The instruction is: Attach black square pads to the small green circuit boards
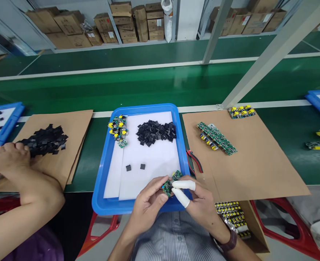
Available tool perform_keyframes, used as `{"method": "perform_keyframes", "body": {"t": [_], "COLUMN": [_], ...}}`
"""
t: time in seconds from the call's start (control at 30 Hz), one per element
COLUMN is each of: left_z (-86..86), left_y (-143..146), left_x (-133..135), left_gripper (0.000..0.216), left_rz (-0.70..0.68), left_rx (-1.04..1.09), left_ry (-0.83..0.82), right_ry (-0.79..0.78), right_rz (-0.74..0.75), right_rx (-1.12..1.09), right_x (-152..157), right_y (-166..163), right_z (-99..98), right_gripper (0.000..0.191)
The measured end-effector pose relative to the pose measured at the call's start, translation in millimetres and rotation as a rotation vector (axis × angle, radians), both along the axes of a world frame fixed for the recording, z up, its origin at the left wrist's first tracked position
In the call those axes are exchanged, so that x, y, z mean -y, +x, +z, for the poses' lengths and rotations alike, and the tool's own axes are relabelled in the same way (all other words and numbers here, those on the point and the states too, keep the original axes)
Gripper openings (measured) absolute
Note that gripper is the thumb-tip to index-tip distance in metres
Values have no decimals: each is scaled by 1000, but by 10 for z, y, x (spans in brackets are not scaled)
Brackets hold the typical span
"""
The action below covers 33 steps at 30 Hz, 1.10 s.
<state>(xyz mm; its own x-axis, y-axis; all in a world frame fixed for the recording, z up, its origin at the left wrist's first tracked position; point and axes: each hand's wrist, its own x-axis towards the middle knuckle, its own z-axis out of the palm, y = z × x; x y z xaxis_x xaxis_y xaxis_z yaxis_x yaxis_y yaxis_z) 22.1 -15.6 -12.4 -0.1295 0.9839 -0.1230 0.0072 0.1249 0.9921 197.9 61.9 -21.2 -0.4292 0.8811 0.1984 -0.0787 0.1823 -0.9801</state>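
Over the near right corner of the blue tray, my left hand pinches a small green circuit board between thumb and fingers. My right hand, with white finger cots on thumb and index finger, closes at the board's right edge. Just behind those fingertips shows another small board; whether the right hand holds it too is unclear. On the tray's white sheets lie a heap of black pads and two separate dark pieces, a left one and a right one. Several boards with yellow parts sit at the tray's far left.
Red-handled pliers lie right of the tray. Board strips rest on cardboard, under a slanted metal post. Below is a box of boards. At left, a co-worker's arm reaches beside black pieces.
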Motion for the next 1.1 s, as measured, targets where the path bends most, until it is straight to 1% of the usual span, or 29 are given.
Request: {"method": "perform_keyframes", "body": {"t": [0.07,0.13,0.27,0.33,0.47,0.63,0.8,0.97,1.03,1.1], "left_z": [-14,-33,-55,-54,-67,-121,-158,-177,-156,-116], "left_y": [6,22,65,78,81,78,78,84,95,108], "left_x": [-3,0,18,25,30,44,54,59,53,41], "left_gripper": [45,47,41,36,31,31,31,28,29,30], "left_rz": [-24,-12,83,105,121,113,130,154,167,194], "left_rx": [46,91,240,282,249,236,101,14,38,84], "left_ry": [6,-9,-58,-86,-94,10,83,89,81,72], "right_ry": [-1,11,26,47,117,128,119,200,143,37], "right_rz": [4,-1,6,15,70,96,115,123,155,190], "right_rx": [11,16,42,69,140,221,278,368,299,179], "right_x": [1,2,-4,-11,-24,-44,-45,-52,-82,-107], "right_y": [2,3,7,14,31,33,19,0,2,15], "right_z": [-8,-8,37,72,118,128,168,185,156,112], "right_gripper": [30,31,29,26,22,17,15,16,16,19]}}
